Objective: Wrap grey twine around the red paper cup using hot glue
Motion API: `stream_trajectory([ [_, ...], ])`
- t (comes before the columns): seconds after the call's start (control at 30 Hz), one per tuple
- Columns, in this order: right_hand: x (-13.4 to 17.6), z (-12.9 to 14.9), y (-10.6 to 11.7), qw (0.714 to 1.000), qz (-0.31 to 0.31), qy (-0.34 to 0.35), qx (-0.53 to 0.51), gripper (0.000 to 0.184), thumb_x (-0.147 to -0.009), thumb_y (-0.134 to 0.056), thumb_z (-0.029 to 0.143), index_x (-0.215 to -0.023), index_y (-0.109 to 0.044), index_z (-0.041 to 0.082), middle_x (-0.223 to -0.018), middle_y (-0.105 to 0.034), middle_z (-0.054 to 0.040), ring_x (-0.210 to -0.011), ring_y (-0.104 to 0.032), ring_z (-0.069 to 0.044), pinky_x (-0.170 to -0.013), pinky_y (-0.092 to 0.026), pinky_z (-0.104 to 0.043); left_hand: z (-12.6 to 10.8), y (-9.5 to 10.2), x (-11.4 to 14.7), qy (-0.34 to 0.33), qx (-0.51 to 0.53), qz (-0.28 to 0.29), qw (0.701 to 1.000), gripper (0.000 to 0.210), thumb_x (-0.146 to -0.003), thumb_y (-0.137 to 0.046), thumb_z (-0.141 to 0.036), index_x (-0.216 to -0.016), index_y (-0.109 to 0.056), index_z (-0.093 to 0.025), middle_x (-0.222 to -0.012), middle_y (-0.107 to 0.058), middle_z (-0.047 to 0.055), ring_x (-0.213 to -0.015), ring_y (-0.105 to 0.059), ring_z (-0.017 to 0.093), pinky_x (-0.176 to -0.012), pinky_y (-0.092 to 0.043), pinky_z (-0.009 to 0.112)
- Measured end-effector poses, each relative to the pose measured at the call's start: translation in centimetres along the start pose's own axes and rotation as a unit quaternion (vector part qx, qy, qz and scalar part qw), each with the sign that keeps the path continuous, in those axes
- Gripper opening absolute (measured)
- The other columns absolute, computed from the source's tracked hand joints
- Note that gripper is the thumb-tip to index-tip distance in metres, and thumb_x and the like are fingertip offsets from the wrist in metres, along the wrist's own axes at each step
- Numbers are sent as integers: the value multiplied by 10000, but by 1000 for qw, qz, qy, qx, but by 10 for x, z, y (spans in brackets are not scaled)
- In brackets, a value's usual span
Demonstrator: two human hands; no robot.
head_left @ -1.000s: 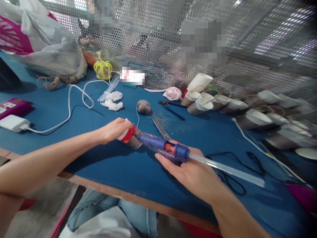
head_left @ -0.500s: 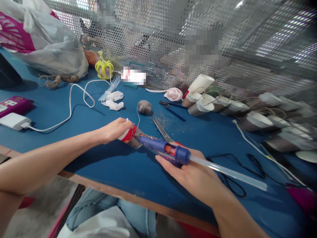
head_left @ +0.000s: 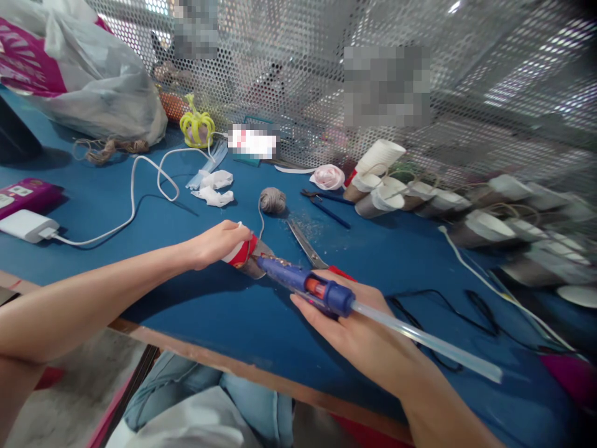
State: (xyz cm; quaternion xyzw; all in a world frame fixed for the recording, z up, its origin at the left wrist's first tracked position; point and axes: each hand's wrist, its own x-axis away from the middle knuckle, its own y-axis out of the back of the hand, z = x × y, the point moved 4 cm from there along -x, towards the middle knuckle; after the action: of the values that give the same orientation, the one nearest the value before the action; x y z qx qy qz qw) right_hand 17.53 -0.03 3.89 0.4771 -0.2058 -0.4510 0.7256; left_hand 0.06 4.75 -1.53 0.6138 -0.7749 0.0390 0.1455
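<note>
Left hand (head_left: 215, 242) closed on paper cup (head_left: 246, 256) lying on desk (head_left: 224, 311); right hand (head_left: 359, 323) gripping glue gun (head_left: 305, 285), nozzle touching cup. Risks: hot glue on nearby fingers, drips onto desk.

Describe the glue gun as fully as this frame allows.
The glue gun looks like blue plastic with an orange band near its rear. A long clear glue stick juts from the back. It lies nearly level above the blue table, gripped by the right hand, nozzle at the cup held by the left hand.
</note>
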Motion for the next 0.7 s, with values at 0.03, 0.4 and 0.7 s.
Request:
stream_trajectory([
  [0.03,0,0,0,1000,2,5,-1,65,-761,-511,283,-777,-544,229,-683,-601,26,-601,-554,-110,-563,-431,-201,0,0,0,4,0,-2,1000,260,-675,-411,-333,-593,-523,-113,-519,-536,9,-477,-464,116,-475,-341,223],
  [0.4,0,-2,-1,1000,3,-8,-7,65,-759,-513,292,-763,-541,233,-675,-603,32,-601,-556,-113,-565,-439,-204,0,-1,0,-1,5,8,1000,263,-672,-410,-331,-584,-529,-115,-513,-533,5,-481,-461,113,-475,-333,217],
  [0.7,-6,-5,7,998,-9,0,58,181,-777,-433,333,-722,-573,232,-577,-596,-15,-532,-559,-165,-483,-447,-260,-5,-1,4,-8,-25,10,1000,246,-668,-419,-331,-558,-494,-124,-451,-413,-38,-430,-337,79,-437,-241,214],
])
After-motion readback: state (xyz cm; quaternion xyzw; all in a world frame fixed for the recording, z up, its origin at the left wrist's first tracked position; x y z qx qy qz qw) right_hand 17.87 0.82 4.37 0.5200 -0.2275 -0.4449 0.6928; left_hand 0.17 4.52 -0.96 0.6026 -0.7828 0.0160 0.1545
